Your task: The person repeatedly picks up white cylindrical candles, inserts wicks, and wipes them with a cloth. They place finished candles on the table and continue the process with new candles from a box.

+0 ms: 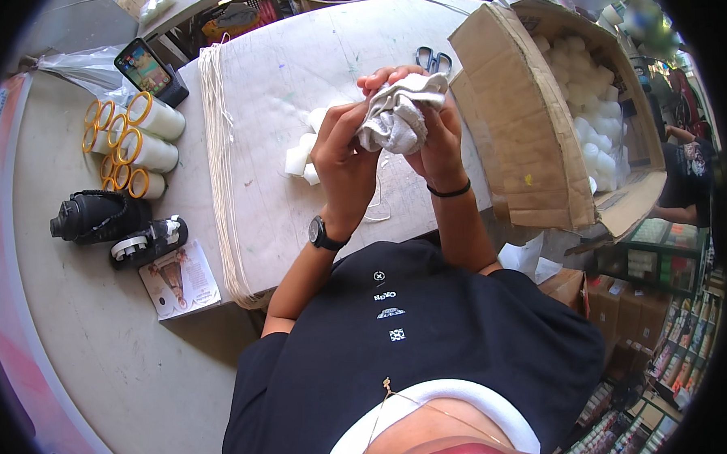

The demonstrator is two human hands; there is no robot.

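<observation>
A crumpled pale grey cloth [395, 122] is bunched up between my two hands above the white table. My left hand [342, 151] grips it from the left side, fingers curled into the folds. From the right, my right hand [441, 146] closes around it, partly hidden behind the cloth. Whether something is wrapped inside the cloth cannot be seen. Several white wax-like pieces [297, 159] lie on the table just left of my left hand. Dark-handled scissors [433, 60] rest beyond my right hand.
An open cardboard box [530, 130] full of white pieces stands on the right. Long cream strings [219, 168] hang across the table's left part. Farther left are white rolls with yellow rings [153, 151], a phone on a stand [144, 70], a black bottle [95, 216] and a tape dispenser [149, 242].
</observation>
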